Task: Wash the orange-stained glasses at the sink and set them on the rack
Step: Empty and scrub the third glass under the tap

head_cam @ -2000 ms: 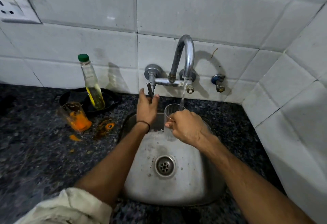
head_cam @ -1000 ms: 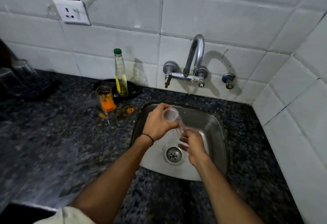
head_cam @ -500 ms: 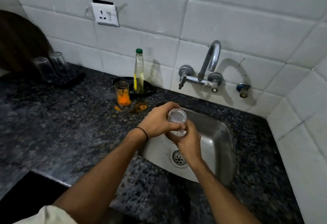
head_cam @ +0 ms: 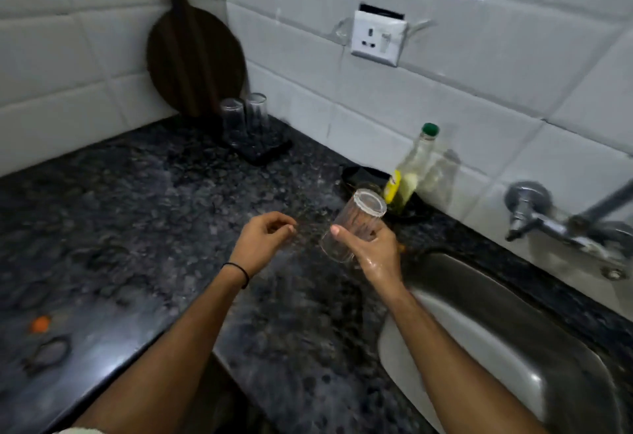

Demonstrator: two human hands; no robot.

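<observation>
A person's wet right hand (head_cam: 375, 252) is gripping a clear glass (head_cam: 356, 221), fingers and thumb wrapping around its side. The glass is tilting, its base pointing up, above the dark speckled counter (head_cam: 171, 211) just left of the steel sink (head_cam: 496, 331). The left hand (head_cam: 262, 240) is hovering beside it, fingers loosely curling and holding nothing. In the far corner, 2 clear glasses (head_cam: 234, 118) are standing on a dark rack (head_cam: 263, 154), a round wooden board (head_cam: 191, 56) leaning behind them
</observation>
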